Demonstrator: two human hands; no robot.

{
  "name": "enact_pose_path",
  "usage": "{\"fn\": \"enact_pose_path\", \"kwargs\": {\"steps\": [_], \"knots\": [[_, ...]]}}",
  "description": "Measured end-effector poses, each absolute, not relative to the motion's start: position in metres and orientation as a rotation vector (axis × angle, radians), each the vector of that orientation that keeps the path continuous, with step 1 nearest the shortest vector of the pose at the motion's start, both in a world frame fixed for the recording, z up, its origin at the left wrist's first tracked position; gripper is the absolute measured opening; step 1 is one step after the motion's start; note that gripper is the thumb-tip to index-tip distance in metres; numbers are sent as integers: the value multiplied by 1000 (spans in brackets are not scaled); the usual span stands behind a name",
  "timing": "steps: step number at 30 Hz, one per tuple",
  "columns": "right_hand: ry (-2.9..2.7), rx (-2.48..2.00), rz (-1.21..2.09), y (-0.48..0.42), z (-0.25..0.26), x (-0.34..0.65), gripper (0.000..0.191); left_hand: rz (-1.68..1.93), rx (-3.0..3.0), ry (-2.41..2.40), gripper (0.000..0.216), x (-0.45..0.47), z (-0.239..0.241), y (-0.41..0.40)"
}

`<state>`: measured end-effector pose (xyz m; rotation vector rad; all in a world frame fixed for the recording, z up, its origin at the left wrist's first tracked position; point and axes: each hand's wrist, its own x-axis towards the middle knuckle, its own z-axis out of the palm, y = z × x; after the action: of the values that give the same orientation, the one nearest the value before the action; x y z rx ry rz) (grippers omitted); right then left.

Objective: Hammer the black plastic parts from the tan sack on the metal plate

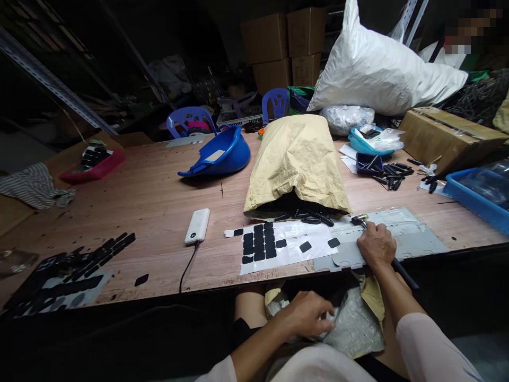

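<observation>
Head camera, over a wooden workbench (pixel 159 201): the right hand (pixel 376 245) rests palm-down at the table's near edge, fingers closed round a slim black pen-like tool (pixel 403 273), seemingly light and rigid, best held mid-shaft; the left hand (pixel 308 314), in the lap, pinches a soft crinkled silvery plastic bag (pixel 352 326)
</observation>
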<state>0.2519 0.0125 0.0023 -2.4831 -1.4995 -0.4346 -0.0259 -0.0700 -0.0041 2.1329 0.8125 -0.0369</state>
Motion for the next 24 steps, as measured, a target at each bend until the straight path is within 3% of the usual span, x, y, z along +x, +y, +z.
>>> {"fn": "enact_pose_path", "kwargs": {"steps": [2, 5, 10, 13, 17, 20, 24], "knots": [[-1500, -2486, -444, 12, 1, 253, 36, 318, 2118, 890, 18, -22, 22, -36], [-1498, -2477, -447, 13, -1, 254, 36, 719, 2105, 1414, 24, -26, 50, 36], [-1499, -2475, -411, 13, -1, 252, 35, 514, 1980, 2033, 20, -53, 51, 120], [-1495, -2496, -395, 13, 2, 250, 36, 410, 1991, 2043, 14, -68, 39, 125], [-1507, -2521, -346, 12, 5, 249, 36, 677, 2007, 2067, 13, -73, 30, 96], [-1506, -2532, -335, 12, 7, 249, 38, 862, 2114, 1807, 11, -57, 22, 60], [-1506, -2509, -337, 11, 7, 248, 39, 783, 2209, 1393, 10, -24, 7, 21]]}}
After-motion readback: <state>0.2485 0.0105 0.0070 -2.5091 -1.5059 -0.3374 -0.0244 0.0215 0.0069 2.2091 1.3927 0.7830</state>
